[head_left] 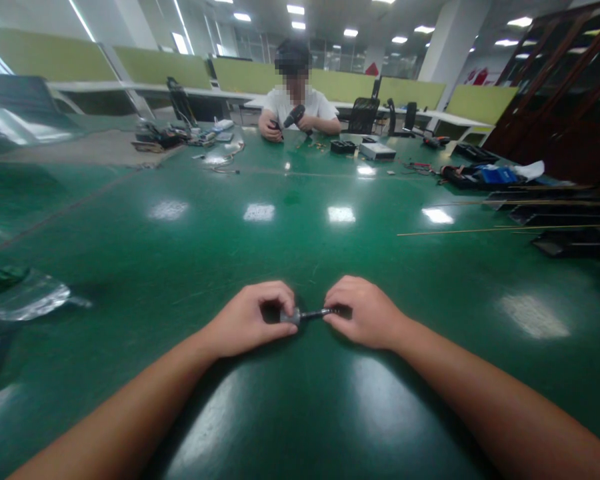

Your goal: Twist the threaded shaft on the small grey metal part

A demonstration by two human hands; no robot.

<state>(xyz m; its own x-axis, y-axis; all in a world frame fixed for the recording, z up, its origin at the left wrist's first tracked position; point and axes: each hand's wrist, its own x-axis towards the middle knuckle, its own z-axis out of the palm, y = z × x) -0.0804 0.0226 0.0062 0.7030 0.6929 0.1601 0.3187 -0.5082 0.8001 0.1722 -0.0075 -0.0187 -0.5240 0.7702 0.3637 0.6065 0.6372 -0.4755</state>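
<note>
Low over the green table, a small slim tool-like piece lies level between my two hands. It has a thick grey, partly see-through end and a thin dark shiny shaft. My left hand pinches the grey end between thumb and fingers. At the other side, my right hand has its thumb and fingertips closed on the tip of the shaft. The fingers hide part of both ends, and its exact kind cannot be made out.
Across the table a person holds a dark power drill. Thin rods and black trays lie at right, with a tool bag behind. Clear plastic wrapping is at left; electronic parts sit far left.
</note>
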